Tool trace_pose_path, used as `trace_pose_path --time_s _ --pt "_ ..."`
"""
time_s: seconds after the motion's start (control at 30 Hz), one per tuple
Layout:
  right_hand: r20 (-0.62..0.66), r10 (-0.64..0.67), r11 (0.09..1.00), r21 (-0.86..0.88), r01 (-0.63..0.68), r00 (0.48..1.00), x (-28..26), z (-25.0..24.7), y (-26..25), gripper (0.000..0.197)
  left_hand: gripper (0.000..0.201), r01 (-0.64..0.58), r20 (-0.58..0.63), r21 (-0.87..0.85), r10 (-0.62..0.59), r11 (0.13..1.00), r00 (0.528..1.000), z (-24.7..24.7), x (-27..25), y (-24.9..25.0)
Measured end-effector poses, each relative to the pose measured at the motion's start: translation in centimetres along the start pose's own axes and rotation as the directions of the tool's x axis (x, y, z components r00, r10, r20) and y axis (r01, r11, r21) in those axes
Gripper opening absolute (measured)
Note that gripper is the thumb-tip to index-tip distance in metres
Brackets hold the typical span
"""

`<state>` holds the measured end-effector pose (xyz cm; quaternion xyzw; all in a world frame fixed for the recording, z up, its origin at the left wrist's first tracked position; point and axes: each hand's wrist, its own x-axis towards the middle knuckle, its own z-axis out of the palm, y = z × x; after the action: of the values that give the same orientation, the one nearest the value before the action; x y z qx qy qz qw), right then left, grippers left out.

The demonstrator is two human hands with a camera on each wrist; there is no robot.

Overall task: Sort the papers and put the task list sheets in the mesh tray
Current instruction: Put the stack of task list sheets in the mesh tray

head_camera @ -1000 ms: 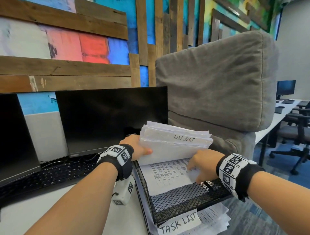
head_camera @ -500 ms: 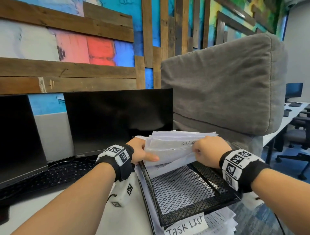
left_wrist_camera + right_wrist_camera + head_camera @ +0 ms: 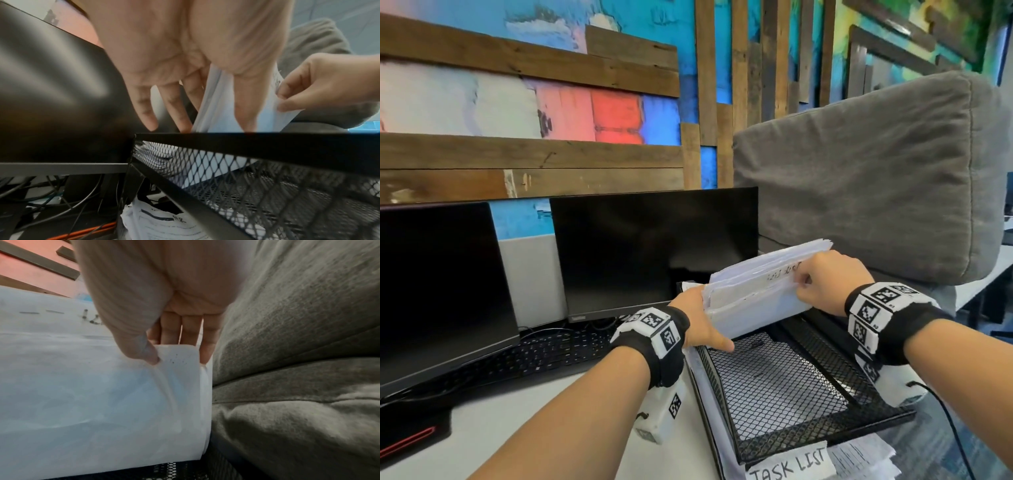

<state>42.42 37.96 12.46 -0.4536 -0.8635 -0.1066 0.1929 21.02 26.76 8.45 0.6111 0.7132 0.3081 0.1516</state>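
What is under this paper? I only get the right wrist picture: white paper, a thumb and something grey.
Observer: A black mesh tray. The stack of papers stands on edge at its far end.
Operator: Is the other hand helping?
Observer: Yes. The left hand holds the stack's left end, thumb in front and fingers behind.
Operator: Does the tray have a name on it?
Observer: A paper label on its front says TASK LIST.
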Motion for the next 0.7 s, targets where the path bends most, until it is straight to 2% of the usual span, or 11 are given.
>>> trace_pose_path --time_s 0.07,0.13,0.27,0.33,0.47,0.57,0.63,0.7 --pt "-0.009 0.013 1.0 0.01 -0.013 1.0 0.1 0.1 -0.1 0.014 0.055 0.037 -0.112 0.035 -0.033 0.999 0.993 0.0 -0.1 -0.1" --pt "-0.038 0.042 0.998 0.058 -0.039 0.998 -0.2 0.4 0.1 0.011 0.041 0.048 -0.174 0.022 -0.044 0.999 0.984 -0.2 0.1 -0.3" --pt "-0.121 0.14 0.969 0.221 -0.111 0.983 -1.7 1.0 0.7 0.004 0.035 0.102 -0.26 -0.017 -0.103 0.995 0.96 -0.7 1.0 0.0" --pt "-0.126 0.189 0.946 0.29 -0.146 0.974 -1.8 1.7 1.3 0.026 0.037 0.132 -0.287 -0.023 -0.133 0.991 0.949 -0.9 1.6 0.4" --pt "0.055 0.335 0.781 0.543 -0.31 0.94 -1.1 2.5 2.6 0.072 0.04 0.159 -0.304 -0.037 -0.163 0.987 0.939 -1.2 2.3 0.8" --pt "0.127 0.361 0.725 0.585 -0.363 0.924 -0.8 3.1 2.9 0.106 0.04 0.148 -0.29 -0.035 -0.152 0.988 0.945 -1.3 2.5 0.8" --pt "0.176 0.349 0.69 0.616 -0.379 0.921 -0.4 3.7 2.8 0.11 0.038 0.132 -0.27 -0.039 -0.138 0.99 0.953 -1.3 2.5 0.7" --pt "0.235 0.326 0.572 0.722 -0.389 0.916 -0.1 4.2 2.5 0.101 0.036 0.116 -0.252 -0.039 -0.122 0.992 0.96 -1.4 2.5 0.7"
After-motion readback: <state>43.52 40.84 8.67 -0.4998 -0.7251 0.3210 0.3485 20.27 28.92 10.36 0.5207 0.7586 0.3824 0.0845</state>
